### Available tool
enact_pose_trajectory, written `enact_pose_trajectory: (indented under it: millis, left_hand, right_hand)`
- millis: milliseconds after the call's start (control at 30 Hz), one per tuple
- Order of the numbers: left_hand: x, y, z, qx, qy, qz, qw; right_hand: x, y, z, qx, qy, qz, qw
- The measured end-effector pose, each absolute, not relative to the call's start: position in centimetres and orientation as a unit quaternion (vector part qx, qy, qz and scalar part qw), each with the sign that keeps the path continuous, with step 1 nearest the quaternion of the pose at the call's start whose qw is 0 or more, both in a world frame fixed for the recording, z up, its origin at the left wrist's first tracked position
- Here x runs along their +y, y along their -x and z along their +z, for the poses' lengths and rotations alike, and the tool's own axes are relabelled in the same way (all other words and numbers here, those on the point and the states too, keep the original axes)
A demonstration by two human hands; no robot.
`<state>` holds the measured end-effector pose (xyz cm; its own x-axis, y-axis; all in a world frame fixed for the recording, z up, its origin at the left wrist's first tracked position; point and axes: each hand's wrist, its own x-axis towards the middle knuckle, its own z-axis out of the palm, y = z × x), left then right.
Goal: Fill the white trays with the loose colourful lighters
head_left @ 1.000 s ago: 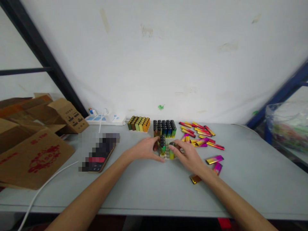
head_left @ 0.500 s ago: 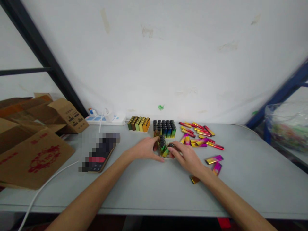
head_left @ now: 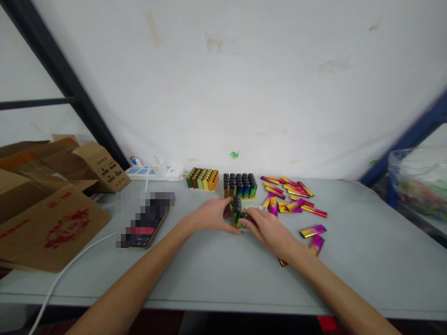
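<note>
A short row of upright lighters (head_left: 237, 207) with black tops and green bodies stands in front of me, in a pale tray (head_left: 260, 208) whose rim shows past my right hand. My left hand (head_left: 211, 215) spans the left end of the tray, thumb in front and fingers behind, gripping it with the row. My right hand (head_left: 267, 228) pinches another black-topped lighter (head_left: 244, 216), upright against the row's right side. Its lower part is hidden by the fingers. Just behind is a full block of black-topped lighters (head_left: 240, 186).
Loose red, gold and purple lighters (head_left: 293, 204) lie scattered at right. Gold-topped lighters (head_left: 202, 179) form a block behind left. A phone (head_left: 148, 223), power strip (head_left: 167, 173), white cable (head_left: 75, 258) and cardboard boxes (head_left: 77, 228) occupy the left. A plastic bag (head_left: 419, 186) is at far right.
My right hand has moved slightly left, bringing the lighter from a tilt to upright against the row. More of the tray's rim shows behind it. The left hand stays put.
</note>
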<state>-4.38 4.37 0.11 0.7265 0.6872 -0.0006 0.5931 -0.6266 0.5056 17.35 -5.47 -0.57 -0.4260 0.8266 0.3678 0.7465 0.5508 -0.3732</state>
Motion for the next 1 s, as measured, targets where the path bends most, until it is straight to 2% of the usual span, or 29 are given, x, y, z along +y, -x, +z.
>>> enact_pose_trajectory:
  millis: [133, 300, 467, 667, 867, 1000]
  left_hand:
    - [4.3, 4.4, 0.2, 0.354, -0.899, 0.099, 0.238]
    - [4.0, 4.3, 0.4, 0.358, -0.901, 0.091, 0.229]
    - [4.0, 4.3, 0.5, 0.363, -0.899, 0.089, 0.230]
    - [4.1, 4.5, 0.5, 0.366, -0.897, 0.075, 0.236]
    - [4.1, 4.5, 0.5, 0.366, -0.898, 0.077, 0.233]
    - [4.0, 4.5, 0.6, 0.356, -0.898, 0.095, 0.239]
  right_hand:
    - [-5.5, -16.5, -0.6, -0.845, 0.500, 0.021, 0.190]
    - [-5.3, -16.4, -0.6, -0.854, 0.495, -0.010, 0.162]
    - [-5.4, -18.3, -0.1, -0.860, 0.466, 0.025, 0.208]
    - [-3.8, -25.3, 0.7, -0.747, 0.588, 0.031, 0.309]
    - [-2.6, -34.4, -0.6, -0.676, 0.663, -0.049, 0.317]
    - [-2.6, -35.7, -1.4, -0.700, 0.655, -0.013, 0.283]
